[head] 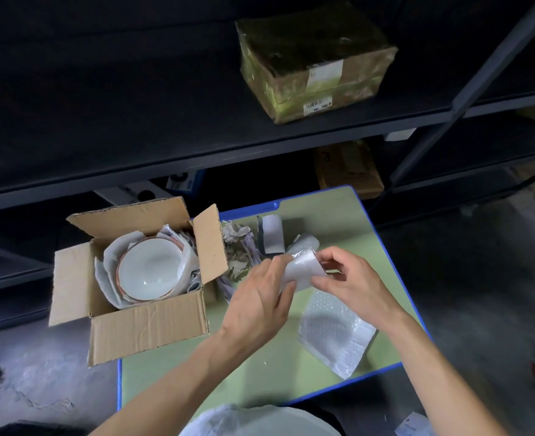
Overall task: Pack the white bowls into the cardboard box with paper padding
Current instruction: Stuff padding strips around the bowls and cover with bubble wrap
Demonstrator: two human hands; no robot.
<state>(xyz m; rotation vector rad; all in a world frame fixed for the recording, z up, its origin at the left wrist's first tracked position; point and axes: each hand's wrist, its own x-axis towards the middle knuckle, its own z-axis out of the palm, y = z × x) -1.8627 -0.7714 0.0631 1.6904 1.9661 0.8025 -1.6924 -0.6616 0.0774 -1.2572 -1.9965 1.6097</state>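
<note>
An open cardboard box sits at the left edge of a green table. Inside it lies a white bowl with a brown rim, stacked on others and lined with white paper padding. Over the table, my left hand and my right hand both pinch a folded piece of bubble wrap held between them. A second sheet of bubble wrap lies flat on the table below my right hand.
Crumpled paper and a foam roll lie at the table's far side beside the box. Dark metal shelving stands behind, with a taped parcel on it. A white bundle sits at the near edge.
</note>
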